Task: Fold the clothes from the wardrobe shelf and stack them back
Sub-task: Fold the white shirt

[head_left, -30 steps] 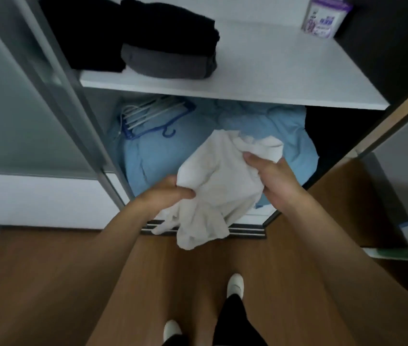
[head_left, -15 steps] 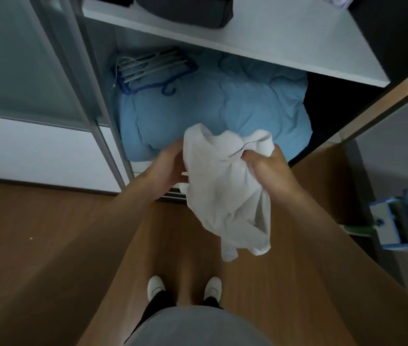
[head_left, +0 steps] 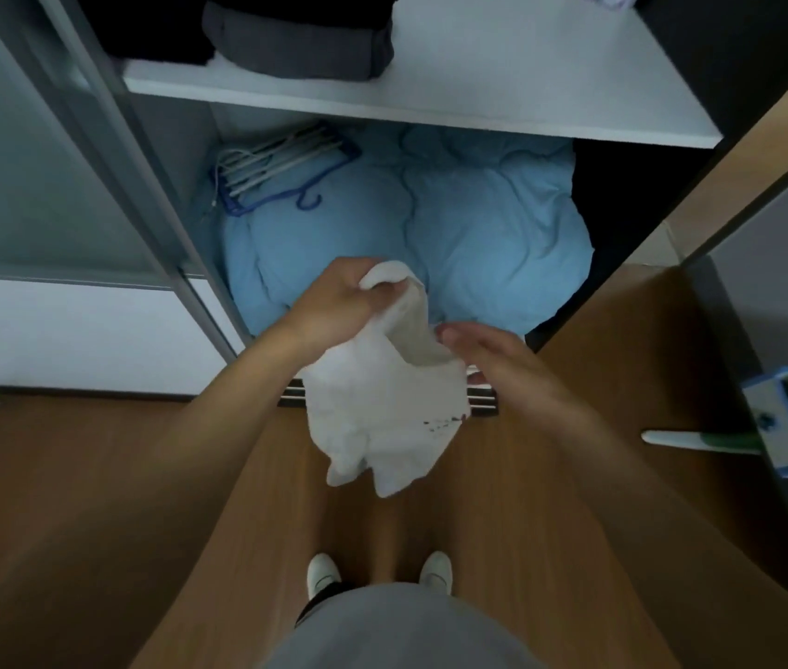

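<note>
**Item:** garment (head_left: 382, 403), white, one piece.

**Location as I logged it:** in the air before the open wardrobe, above the floor (head_left: 92, 499), lower than the shelf (head_left: 503, 94) and off it.

**Grip:** left hand (head_left: 348, 301) clenched round a bunched upper part, carrying the whole piece. Right hand (head_left: 493, 359) flat, fingers straight, holding nothing, just beside the cloth's right edge. I could not tell whether it touched.

**Handling, my estimate:** light and limp. It sagged into folds under one hand and would keep no shape unsupported. Neither fragile nor slippery. Best taken at two upper corners or the shoulder seams, pinched and drawn apart so it hung flat. The bunched middle offered no usable edge.

**Change against half a second earlier:** the right hand, which had clutched the upper right edge, had let go and opened. The garment hung from the left alone. A small dark print (head_left: 440, 422) now showed low on the cloth.

**Also noted:** folded clothes (head_left: 295, 45) on the shelf, with duvet (head_left: 478, 224) and hangers (head_left: 276, 166) beneath.
</note>
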A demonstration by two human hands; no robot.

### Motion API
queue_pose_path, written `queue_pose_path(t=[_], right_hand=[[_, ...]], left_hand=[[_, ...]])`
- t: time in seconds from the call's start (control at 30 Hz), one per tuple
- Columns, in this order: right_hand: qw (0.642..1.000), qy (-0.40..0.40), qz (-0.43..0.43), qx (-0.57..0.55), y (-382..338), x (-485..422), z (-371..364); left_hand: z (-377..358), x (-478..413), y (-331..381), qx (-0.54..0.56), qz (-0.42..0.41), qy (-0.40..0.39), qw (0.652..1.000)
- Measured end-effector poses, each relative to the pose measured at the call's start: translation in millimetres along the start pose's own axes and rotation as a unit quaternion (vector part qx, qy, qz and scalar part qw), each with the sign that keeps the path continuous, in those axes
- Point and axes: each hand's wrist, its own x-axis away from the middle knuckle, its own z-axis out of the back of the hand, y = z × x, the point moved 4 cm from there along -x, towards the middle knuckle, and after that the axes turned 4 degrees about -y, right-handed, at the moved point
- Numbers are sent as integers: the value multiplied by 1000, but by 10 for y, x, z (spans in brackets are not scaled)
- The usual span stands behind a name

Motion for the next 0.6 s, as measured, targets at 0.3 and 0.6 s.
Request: queue_pose_path(t=[0.3,0.6], right_hand=[[981,62,107,148,-186,-304,51],[980,134,132,72,-61,-121,377]], left_hand=[[-126,67,486,-14,-55,-43,997],[264,13,-381,-191,58,113,973]])
